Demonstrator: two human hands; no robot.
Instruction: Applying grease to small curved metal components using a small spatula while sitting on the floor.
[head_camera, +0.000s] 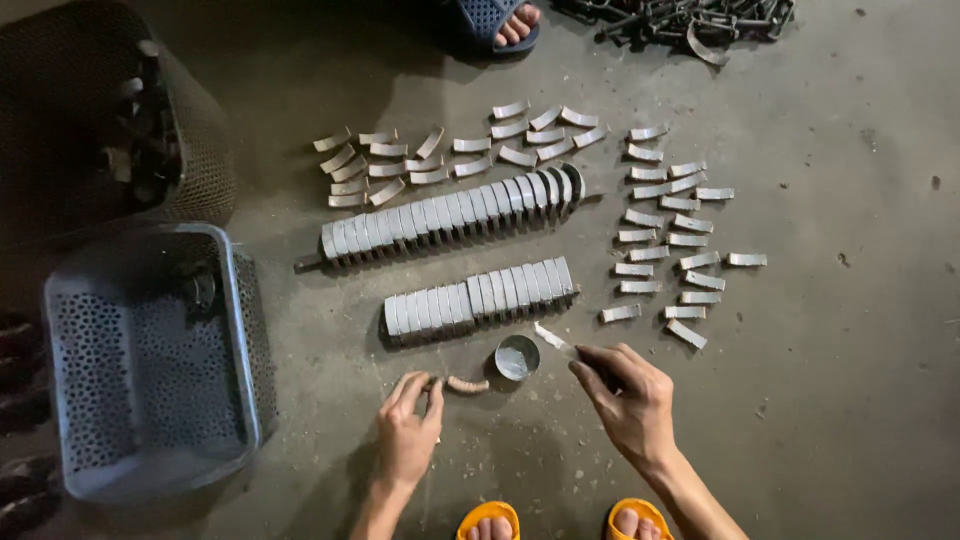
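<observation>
Concrete floor (860, 400), curved metal shells (445, 215) (rows, scattered), perforated basket (150, 360)

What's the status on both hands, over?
Right hand pinching a curved metal shell. Left hand touching a brownish curved piece on the floor. Small round tin between them.

We crouch over a concrete floor (850, 380), our right hand (628, 400) pinching a curved metal half-shell (553, 339) beside a small round tin (517, 357). Our left hand (408, 430) touches a brownish shell (466, 384); two packed rows of shells (450, 212) lie farther off, and a perforated grey crate (150, 360) sits left.
</observation>
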